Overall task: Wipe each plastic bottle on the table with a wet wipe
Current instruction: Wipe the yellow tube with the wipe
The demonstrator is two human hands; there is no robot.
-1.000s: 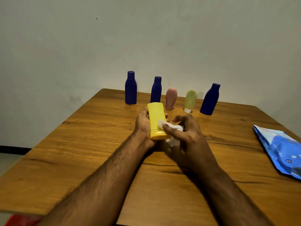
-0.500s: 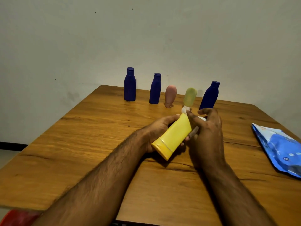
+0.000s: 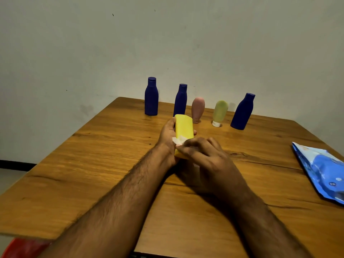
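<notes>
My left hand (image 3: 167, 138) grips a yellow plastic bottle (image 3: 183, 127), held nearly upright above the middle of the wooden table (image 3: 93, 164). My right hand (image 3: 206, 157) pinches a white wet wipe (image 3: 179, 140) against the bottle's lower front; the bottle's bottom end is partly hidden by my fingers. At the table's far edge stands a row of bottles: three dark blue ones (image 3: 151, 96) (image 3: 180, 99) (image 3: 243, 111), a pink tube (image 3: 197, 108) and a pale green tube (image 3: 219, 112) on its white cap.
A blue wet-wipe pack (image 3: 322, 170) lies flat at the table's right edge. A plain wall rises right behind the bottle row. Something red (image 3: 20, 248) shows below the table's near left corner.
The yellow bottle has swung from a tilt toward the right back to nearly upright. My right hand slid the wipe from the bottle's upper end down to its lower front.
</notes>
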